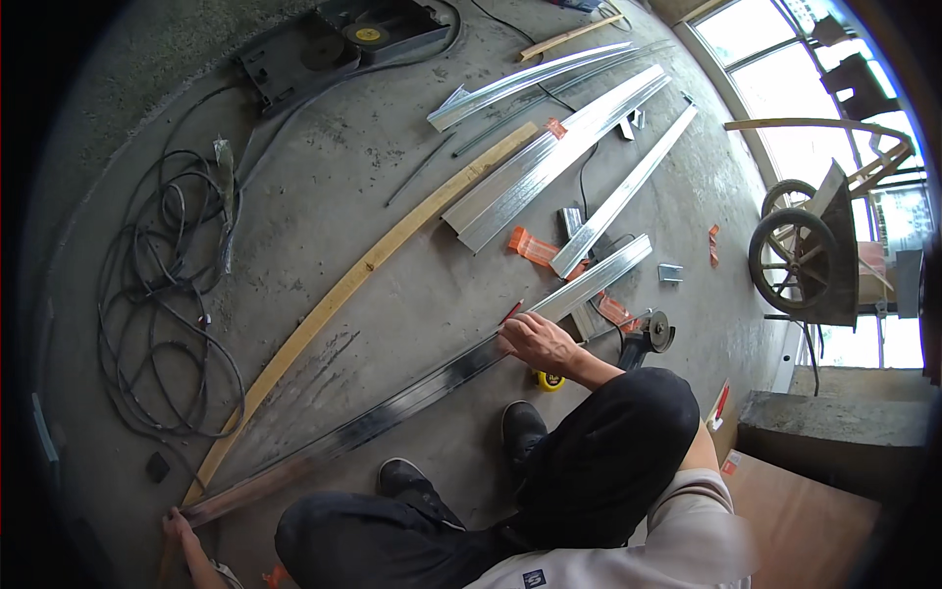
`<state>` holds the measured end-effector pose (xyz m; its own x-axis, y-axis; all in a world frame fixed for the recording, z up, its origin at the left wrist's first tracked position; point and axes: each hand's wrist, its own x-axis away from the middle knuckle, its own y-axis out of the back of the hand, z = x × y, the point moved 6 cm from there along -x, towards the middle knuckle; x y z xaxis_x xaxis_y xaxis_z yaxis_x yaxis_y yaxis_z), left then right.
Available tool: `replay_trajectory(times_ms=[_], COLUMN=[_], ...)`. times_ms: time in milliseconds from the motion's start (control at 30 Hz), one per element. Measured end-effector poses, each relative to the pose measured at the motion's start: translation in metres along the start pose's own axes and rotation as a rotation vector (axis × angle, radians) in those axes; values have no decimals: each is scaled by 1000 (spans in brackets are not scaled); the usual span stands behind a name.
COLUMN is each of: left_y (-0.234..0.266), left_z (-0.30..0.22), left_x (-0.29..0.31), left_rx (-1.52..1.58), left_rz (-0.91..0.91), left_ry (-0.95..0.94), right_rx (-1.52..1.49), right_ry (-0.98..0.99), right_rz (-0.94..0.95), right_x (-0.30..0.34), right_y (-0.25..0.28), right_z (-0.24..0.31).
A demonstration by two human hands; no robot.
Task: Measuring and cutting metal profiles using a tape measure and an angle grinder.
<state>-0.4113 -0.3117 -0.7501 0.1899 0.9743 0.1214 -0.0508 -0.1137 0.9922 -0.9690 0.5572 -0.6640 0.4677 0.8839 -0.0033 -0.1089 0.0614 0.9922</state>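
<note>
A long metal channel [432, 381] runs diagonally across the floor before my feet, from lower left up to the right. At its near left end, my left hand [179, 535] grips the tip, partly cut off by the dark rim of the picture. My right hand [542, 346] rests on the channel farther along, with a slim red pencil [510, 312] sticking out at its fingertips. A yellow tape measure [549, 380] sits just below the right wrist, partly covered. An angle grinder [650, 337] lies to the right, beside my knee.
A wooden strip [368, 257] lies beyond the channel, and more metal profiles [549, 162] lie farther off. Coiled cable [162, 294] is at left, near an open tool case [339, 49]. Orange wrapping scraps [535, 245] are scattered. A wheelbarrow [805, 250] stands at right.
</note>
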Motion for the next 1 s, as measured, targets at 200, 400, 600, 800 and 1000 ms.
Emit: replay_trajectory(times_ms=[200, 400, 600, 800, 1000], left_y=[13, 21, 25, 25, 23], left_z=[1, -30, -33, -44, -65], left_x=[5, 11, 15, 14, 8], left_rx=[-6, 145, 169, 185, 203], left_rz=[42, 32, -9, -38, -61], left_ry=[29, -98, -65, -48, -46], right_rx=[92, 116, 5, -159, -221], right_ry=[53, 73, 37, -30, -28], right_rz=[11, 112, 72, 92, 98], right_x=[-1, 4, -2, -5, -5], right_y=[-7, -9, -4, 7, 8], right_z=[1, -1, -3, -7, -13])
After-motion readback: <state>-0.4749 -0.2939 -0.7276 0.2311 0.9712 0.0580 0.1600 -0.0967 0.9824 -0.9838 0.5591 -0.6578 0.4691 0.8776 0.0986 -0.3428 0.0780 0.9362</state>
